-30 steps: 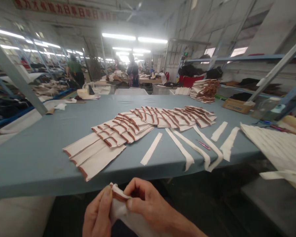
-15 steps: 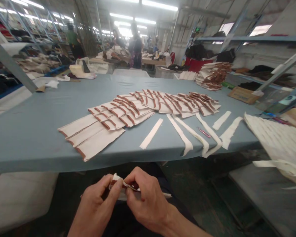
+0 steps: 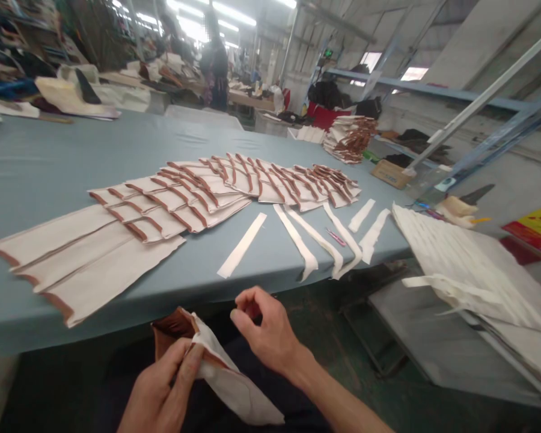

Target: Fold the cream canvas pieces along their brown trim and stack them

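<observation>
My left hand is closed on the edge of a cream fabric piece with brown lining, held low over my lap. One end of the piece gapes and shows the brown inside; the other end hangs down to the right. My right hand is apart from the piece, to its upper right. Its fingers are curled in toward the thumb, and whatever lies between the fingertips, if anything, is too small to make out. On the table in front lies an overlapping row of cream fabric pieces with brown edges.
Several pale strips and a small pink-handled tool lie on the blue-grey table. Behind stands a stack of brown-edged pieces near a cardboard box. Layered white material rests at the right. A person stands in the background.
My right hand has come off the fabric piece and moved up and right. The piece, in my left hand, now shows its gaping brown-lined end. The view has swung right.
</observation>
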